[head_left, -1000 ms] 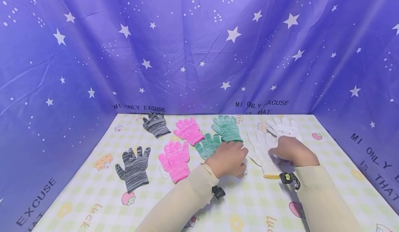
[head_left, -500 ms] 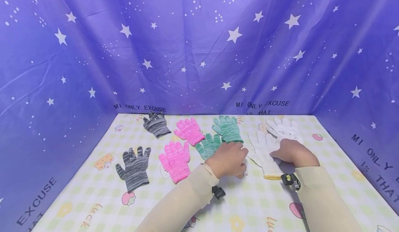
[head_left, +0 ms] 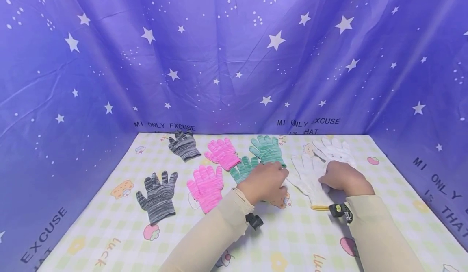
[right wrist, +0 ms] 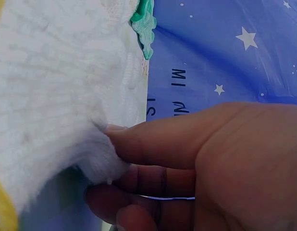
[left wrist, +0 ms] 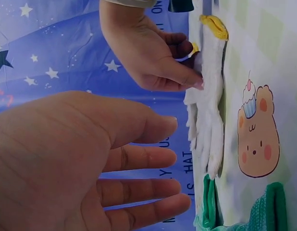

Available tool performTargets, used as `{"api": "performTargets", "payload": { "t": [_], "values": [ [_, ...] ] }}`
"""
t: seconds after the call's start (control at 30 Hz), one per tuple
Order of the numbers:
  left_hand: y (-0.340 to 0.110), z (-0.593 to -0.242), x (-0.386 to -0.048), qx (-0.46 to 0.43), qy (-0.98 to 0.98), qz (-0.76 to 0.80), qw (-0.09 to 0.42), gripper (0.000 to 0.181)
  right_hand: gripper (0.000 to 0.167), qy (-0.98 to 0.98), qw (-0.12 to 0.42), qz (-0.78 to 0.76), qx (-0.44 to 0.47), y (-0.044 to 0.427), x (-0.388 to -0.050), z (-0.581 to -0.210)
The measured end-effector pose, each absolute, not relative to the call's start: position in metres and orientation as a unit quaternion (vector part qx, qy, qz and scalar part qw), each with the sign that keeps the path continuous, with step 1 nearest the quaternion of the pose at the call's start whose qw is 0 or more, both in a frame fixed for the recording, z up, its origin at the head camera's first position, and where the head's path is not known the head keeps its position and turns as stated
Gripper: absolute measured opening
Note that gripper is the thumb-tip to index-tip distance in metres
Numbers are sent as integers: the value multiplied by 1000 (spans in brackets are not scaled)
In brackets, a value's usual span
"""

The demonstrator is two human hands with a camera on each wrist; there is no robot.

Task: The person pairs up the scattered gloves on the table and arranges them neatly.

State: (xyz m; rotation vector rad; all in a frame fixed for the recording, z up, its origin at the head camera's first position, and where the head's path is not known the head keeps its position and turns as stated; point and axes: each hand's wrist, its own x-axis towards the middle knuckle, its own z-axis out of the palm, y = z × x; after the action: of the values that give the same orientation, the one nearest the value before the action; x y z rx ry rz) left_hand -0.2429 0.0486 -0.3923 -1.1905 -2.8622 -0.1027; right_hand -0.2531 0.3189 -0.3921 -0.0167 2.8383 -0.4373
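Left hand (head_left: 264, 182) shifted slightly far; fingers loosely apart, holding nothing, above near green knit glove (head_left: 244, 169). Right hand (head_left: 345, 178) pinches right edge of near white knit glove (head_left: 310, 184), right side of counter (head_left: 91, 211). Gray pair (head_left: 158, 199), pink pair (head_left: 206, 188) lie flat, seemingly done; white seemingly unfinished.

The pinched white glove (right wrist: 57, 86) looks like matt, ribbed knit. The starry curtain (head_left: 219, 60) looks smooth, faintly glossy.

Head view: my left hand (head_left: 264, 181) hides the lower part of the nearer green glove (head_left: 243, 170), the bottom edge crops both sleeves (head_left: 380, 231), and the white glove (right wrist: 57, 82) overruns my right wrist view.
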Motion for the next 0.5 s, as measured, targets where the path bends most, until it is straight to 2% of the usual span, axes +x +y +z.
{"api": "performTargets", "payload": {
  "t": [0.2, 0.5],
  "values": [
    [49, -389, -241, -386, -922, -28, 19, 25, 14, 980, 127, -151, -13, 318, -250, -387],
    [46, -384, -240, -379, -925, -33, 23, 24, 13, 980, 120, -159, -12, 313, -244, -376]
  ]
}}
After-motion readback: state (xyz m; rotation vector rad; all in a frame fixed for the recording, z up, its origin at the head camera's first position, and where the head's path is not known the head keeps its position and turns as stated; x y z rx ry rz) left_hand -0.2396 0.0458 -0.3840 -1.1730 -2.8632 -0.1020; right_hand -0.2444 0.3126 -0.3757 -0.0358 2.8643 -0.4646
